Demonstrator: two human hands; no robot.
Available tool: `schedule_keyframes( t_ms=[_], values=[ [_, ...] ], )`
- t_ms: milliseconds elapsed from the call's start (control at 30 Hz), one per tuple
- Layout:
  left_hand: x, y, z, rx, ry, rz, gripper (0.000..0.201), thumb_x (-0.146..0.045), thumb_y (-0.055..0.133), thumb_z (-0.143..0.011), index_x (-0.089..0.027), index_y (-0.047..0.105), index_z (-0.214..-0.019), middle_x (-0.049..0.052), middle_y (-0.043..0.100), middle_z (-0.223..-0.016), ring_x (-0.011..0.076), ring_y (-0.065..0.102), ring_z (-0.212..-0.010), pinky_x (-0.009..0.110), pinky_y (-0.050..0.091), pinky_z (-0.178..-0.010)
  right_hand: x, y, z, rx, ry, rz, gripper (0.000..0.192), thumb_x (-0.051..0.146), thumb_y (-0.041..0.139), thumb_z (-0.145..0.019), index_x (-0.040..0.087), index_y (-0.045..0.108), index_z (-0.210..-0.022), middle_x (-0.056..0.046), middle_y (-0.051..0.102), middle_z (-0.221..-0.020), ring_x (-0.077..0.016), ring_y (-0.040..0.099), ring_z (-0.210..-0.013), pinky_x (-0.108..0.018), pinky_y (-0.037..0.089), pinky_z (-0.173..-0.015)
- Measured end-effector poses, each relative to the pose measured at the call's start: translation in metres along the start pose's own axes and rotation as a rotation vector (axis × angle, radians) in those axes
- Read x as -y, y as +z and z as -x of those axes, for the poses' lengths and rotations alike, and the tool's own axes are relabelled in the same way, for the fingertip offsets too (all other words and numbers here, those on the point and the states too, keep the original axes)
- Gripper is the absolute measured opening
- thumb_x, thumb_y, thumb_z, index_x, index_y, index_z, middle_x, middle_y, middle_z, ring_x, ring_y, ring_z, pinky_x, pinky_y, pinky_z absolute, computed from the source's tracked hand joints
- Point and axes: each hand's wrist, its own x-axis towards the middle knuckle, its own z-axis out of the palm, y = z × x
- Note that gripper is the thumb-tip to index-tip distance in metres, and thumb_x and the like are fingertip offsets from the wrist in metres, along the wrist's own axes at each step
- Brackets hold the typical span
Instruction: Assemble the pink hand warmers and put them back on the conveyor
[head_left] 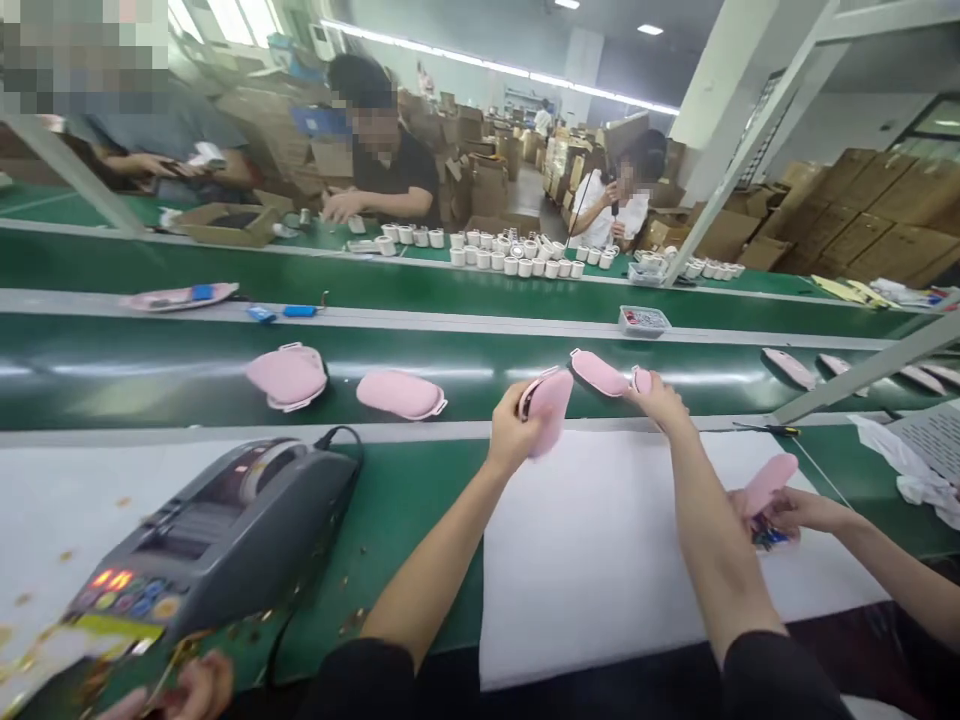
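Head view – left fingers (517, 425) grip pink shell (549, 405); right fingers (654, 392) (curled) touch belt shell (600, 372).

Left hand (512, 432) gripping pink shell (550, 404), right hand (660, 398) touching another shell (600, 372) (on conveyor (150, 385))

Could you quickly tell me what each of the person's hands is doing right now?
Left hand: closed, holding a pink shell.
Right hand: fingers on a small pink piece at the belt; grip unclear.
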Motion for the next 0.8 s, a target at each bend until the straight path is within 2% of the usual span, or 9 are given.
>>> schedule_keyframes(
  t_ms=[67,167,300,433,500,567,667,733,800],
  values=[
    [-0.004,-0.027,0.048,-0.044,-0.054,0.09,0.065,-0.042,0.089,-0.081,-0.018,0.069,-0.137,0.013,0.07,-0.133,0.0291,0.066,-0.128,0.038,0.052,-0.117,-0.007,0.018,0.037,0.024,-0.045,-0.011,0.098,0.083,0.057,-0.093,0.029,0.03,-0.17,-0.023,0.049,-0.161,-0.0429,0.05,-0.151,-0.059,0.041,-0.12],
    [-0.006,-0.063,0.123,-0.154,-0.15,0.212,0.074,-0.053,0.091,-0.08,-0.021,0.064,-0.141,0.013,0.067,-0.143,0.0287,0.064,-0.134,0.036,0.052,-0.117,-0.016,0.044,0.093,0.053,-0.113,-0.039,0.101,0.083,0.065,-0.087,0.029,0.036,-0.167,-0.024,0.052,-0.158,-0.048,0.05,-0.149,-0.068,0.04,-0.118],
    [-0.001,-0.082,0.196,-0.299,-0.322,0.353,0.076,-0.056,0.091,-0.081,-0.022,0.06,-0.14,0.014,0.067,-0.142,0.0261,0.068,-0.127,0.033,0.059,-0.105,-0.014,0.064,0.138,0.073,-0.317,-0.12,0.107,0.079,0.067,-0.087,0.024,0.03,-0.171,-0.028,0.041,-0.166,-0.0525,0.037,-0.158,-0.076,0.033,-0.123],
    [-0.006,-0.078,0.231,-0.425,-0.429,0.479,0.072,-0.051,0.088,-0.086,-0.028,0.055,-0.145,0.009,0.066,-0.146,0.0252,0.065,-0.136,0.033,0.06,-0.11,-0.002,0.082,0.189,0.18,-0.604,-0.2,0.11,0.081,0.075,-0.082,0.034,0.032,-0.172,-0.016,0.031,-0.177,-0.0421,0.026,-0.168,-0.062,0.031,-0.134],
    [-0.016,-0.077,0.24,-0.432,-0.458,0.536,0.067,-0.05,0.082,-0.092,-0.031,0.054,-0.149,0.008,0.064,-0.15,0.0256,0.061,-0.143,0.035,0.058,-0.116,0.005,0.096,0.225,0.286,-0.746,-0.263,0.119,0.08,0.087,-0.07,0.037,0.039,-0.17,-0.01,0.033,-0.177,-0.0376,0.031,-0.167,-0.054,0.034,-0.136],
    [-0.027,-0.078,0.249,-0.387,-0.514,0.588,0.065,-0.053,0.078,-0.094,-0.028,0.056,-0.15,0.01,0.064,-0.151,0.0285,0.06,-0.144,0.04,0.059,-0.117,0.013,0.11,0.261,0.437,-0.915,-0.464,0.117,0.076,0.09,-0.07,0.035,0.043,-0.168,-0.01,0.033,-0.178,-0.0358,0.035,-0.166,-0.053,0.035,-0.137],
    [-0.038,-0.081,0.267,-0.244,-0.563,0.571,0.085,-0.062,0.084,-0.085,-0.026,0.053,-0.156,0.013,0.059,-0.157,0.033,0.061,-0.144,0.044,0.06,-0.115,0.022,0.121,0.298,0.577,-0.98,-0.715,0.094,0.073,0.078,-0.087,0.031,0.049,-0.165,-0.012,0.042,-0.174,-0.0331,0.044,-0.161,-0.053,0.036,-0.136],
    [-0.038,-0.081,0.281,-0.187,-0.543,0.489,0.108,-0.066,0.091,-0.076,-0.03,0.041,-0.165,0.013,0.054,-0.161,0.0326,0.061,-0.143,0.042,0.059,-0.114,0.02,0.121,0.309,0.618,-0.952,-0.756,0.085,0.073,0.067,-0.095,0.026,0.05,-0.164,-0.013,0.051,-0.168,-0.0311,0.054,-0.154,-0.051,0.043,-0.132],
    [-0.033,-0.08,0.292,-0.189,-0.524,0.416,0.124,-0.064,0.096,-0.071,-0.033,0.029,-0.171,0.013,0.054,-0.161,0.0296,0.063,-0.139,0.037,0.059,-0.112,0.014,0.12,0.313,0.658,-0.922,-0.792,0.079,0.071,0.056,-0.102,0.021,0.05,-0.163,-0.014,0.058,-0.163,-0.0291,0.062,-0.147,-0.047,0.049,-0.127]
  ],
)
